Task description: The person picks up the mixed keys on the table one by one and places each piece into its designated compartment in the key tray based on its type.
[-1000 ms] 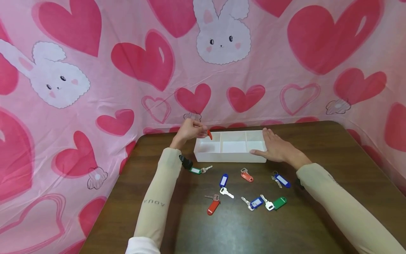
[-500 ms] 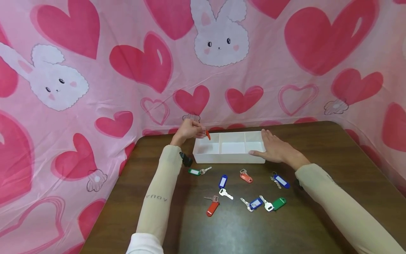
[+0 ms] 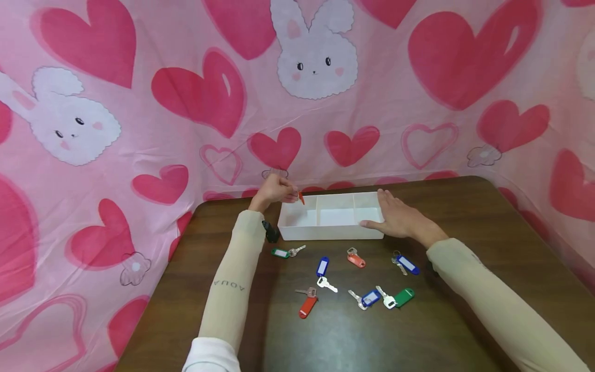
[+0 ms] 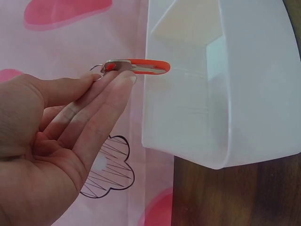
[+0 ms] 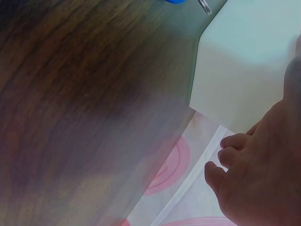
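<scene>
My left hand pinches a key with an orange-red tag between thumb and fingertips. The tag points over the left compartment of a white box, at its back left corner. In the left wrist view the silver key lies along the tag, and part of its ring shows at the fingertips. My right hand rests against the box's right end with its fingers straight and its thumb spread over the near rim. The box has three compartments, and no keys are visible in them.
Several tagged keys lie on the dark wooden table before the box: a green tag, a blue tag, an orange tag, a red tag and others. A pink heart-patterned cloth hangs behind.
The head view has shifted slightly, so everything sits a little further left in it. My left hand still holds the red-tagged key over the box; my right hand stays at its right end.
</scene>
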`<state>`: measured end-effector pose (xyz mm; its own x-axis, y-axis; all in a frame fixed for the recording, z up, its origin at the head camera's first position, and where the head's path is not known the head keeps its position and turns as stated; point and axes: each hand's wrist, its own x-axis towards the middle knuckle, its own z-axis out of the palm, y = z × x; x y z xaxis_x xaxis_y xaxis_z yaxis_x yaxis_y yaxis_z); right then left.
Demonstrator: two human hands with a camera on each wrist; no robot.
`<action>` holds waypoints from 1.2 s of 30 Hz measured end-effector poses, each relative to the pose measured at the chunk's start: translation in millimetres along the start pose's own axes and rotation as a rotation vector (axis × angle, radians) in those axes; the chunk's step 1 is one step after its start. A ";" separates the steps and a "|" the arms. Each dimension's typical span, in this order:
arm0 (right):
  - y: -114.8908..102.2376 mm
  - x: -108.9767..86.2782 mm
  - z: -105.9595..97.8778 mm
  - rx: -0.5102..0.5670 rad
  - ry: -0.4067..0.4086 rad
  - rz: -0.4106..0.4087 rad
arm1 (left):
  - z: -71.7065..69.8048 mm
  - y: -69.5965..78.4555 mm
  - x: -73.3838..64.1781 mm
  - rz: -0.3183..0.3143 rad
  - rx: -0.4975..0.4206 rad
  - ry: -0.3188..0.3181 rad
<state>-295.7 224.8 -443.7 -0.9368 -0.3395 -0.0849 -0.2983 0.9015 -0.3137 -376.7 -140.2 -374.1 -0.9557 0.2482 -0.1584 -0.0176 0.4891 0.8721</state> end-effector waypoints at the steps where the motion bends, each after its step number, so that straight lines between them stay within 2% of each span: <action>1: -0.3 0.5 0.2 0.001 0.000 -0.001 | -0.9 -0.3 -0.2 -0.003 0.002 0.003; 10: 1.6 2.2 3.1 -0.009 -0.004 0.005 | -2.4 -3.2 3.6 -0.013 0.008 -0.005; 36: 1.8 2.8 2.2 -0.015 -0.003 0.022 | 6.1 -2.2 16.4 -0.074 -0.008 -0.052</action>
<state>-298.4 224.8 -446.5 -0.9424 -0.3208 -0.0948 -0.2806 0.9124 -0.2979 -390.6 -132.1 -381.4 -0.9351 0.2550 -0.2461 -0.0901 0.5007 0.8609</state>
